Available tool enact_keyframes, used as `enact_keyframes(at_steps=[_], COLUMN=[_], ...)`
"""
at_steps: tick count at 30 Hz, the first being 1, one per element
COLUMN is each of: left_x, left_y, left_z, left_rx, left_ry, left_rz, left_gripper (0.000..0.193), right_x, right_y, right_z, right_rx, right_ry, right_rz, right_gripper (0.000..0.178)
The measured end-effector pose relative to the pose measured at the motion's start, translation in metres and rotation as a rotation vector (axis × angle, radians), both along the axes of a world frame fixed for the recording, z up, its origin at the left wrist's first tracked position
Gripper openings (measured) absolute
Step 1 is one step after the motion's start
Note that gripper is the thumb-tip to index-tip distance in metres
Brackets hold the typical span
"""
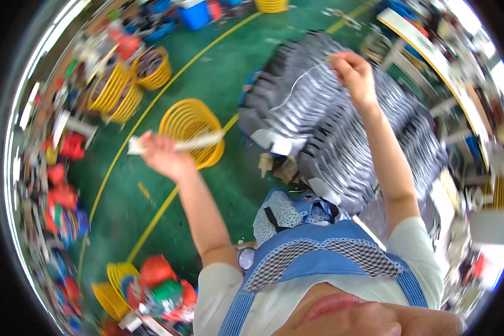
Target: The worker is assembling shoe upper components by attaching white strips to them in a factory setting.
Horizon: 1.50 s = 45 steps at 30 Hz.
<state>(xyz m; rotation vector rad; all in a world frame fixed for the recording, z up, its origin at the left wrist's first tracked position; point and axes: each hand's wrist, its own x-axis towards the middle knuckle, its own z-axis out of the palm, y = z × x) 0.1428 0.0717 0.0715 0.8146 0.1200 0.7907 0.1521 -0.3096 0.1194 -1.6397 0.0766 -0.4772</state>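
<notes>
My left hand (171, 158) is out to the left, its fingers closed round a long white strip-like bundle (203, 141). The bundle pokes out on both sides of the fist and is blurred, so its exact kind is unclear. Below it stands a yellow slatted basket (176, 112). Raised to the far right, my right hand (354, 78) pinches one end of a thin white cord (298, 82). The cord hangs in a curve down to the left over rows of tightly stacked grey, dark-edged flat pieces (341, 134).
More yellow baskets (117, 92) with dark contents stand at the far left. Red and green bags (165, 285) lie at lower left. A long white-topped table (425, 50) runs along the right. Yellow lines (154, 221) cross the green floor.
</notes>
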Motion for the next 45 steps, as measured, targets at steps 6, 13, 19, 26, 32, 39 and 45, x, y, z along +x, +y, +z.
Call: enact_keyframes(at_steps=[6,13,19,26,32,39,45], left_x=[0.012,0.011,0.013,0.101,0.218,0.260,0.267], left_y=[-0.147,-0.279,-0.370,-0.488,-0.636,-0.706,-0.725], left_z=[0.021,0.012,-0.020,-0.024,-0.058,-0.126,-0.129], left_rx=[0.360,0.557,0.748,1.147,1.701,2.158,2.306], left_ry=[0.210,0.245,0.268,0.077,-0.197,-0.220,-0.325], left_rz=[-0.755,-1.557,-1.766,-1.705,-1.205,-1.122,-1.076], left_gripper=[0.038,0.025,0.014,0.013,0.030,0.030,0.035], right_x=[-0.032,-0.080,-0.116,-0.138,-0.063,-0.035,-0.029], right_y=[-0.023,-0.049,-0.133,-0.268,-0.412,-0.459,-0.461], right_z=[-0.001,-0.011,-0.054,-0.080,-0.134,-0.192,-0.178], right_rx=[0.123,0.071,0.181,-0.122,-0.521,-0.725,-0.773], right_ry=[0.057,0.115,0.221,0.419,0.349,0.686,0.520], right_rz=[0.128,0.035,-0.036,-0.404,-0.733,-0.553,-0.581], right_gripper=[0.014,0.013,0.014,0.023,0.019,0.026,0.026])
